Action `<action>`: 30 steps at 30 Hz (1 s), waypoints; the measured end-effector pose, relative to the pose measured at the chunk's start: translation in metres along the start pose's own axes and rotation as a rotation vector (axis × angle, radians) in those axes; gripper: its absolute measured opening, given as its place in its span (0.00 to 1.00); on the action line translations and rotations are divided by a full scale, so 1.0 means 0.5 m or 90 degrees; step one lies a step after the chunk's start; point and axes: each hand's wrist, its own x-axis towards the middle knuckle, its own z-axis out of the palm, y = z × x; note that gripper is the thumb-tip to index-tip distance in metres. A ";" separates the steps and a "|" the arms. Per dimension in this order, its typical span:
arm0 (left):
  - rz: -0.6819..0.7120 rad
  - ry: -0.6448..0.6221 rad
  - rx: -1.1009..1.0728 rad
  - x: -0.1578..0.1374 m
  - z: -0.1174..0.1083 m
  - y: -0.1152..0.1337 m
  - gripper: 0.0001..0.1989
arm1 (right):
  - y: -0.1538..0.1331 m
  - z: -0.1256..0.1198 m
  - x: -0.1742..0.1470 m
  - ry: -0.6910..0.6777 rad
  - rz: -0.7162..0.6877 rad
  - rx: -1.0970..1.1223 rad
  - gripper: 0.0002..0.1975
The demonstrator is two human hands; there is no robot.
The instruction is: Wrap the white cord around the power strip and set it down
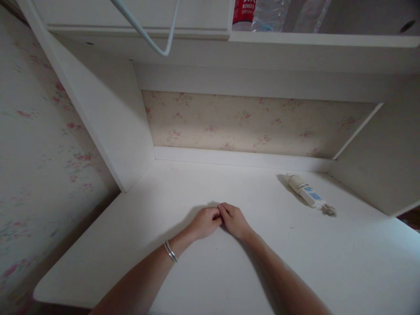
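Note:
My left hand rests on the white desk, its fingers curled closed. Against it lies my right hand, also closed, so that the fingertips of both meet near the middle of the desktop. Nothing shows sticking out of either hand, though the insides of the fingers are partly hidden. A silver bangle circles my left wrist. Away to the right, apart from both hands, lies a white power strip with a blue label and its cord wound round one end.
Overhead runs a white shelf holding a red-labelled bottle and clear plastic bottles. A pale bent rod hangs down in front of the cabinet. Side panels close in the desk, with floral wallpaper behind.

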 end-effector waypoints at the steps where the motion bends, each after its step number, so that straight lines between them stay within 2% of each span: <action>1: 0.000 -0.001 0.000 0.000 0.000 0.000 0.09 | -0.001 0.000 0.000 0.000 -0.002 0.000 0.21; 30: -0.001 0.003 0.001 0.001 0.004 -0.007 0.08 | -0.005 -0.003 -0.002 0.007 -0.005 0.000 0.20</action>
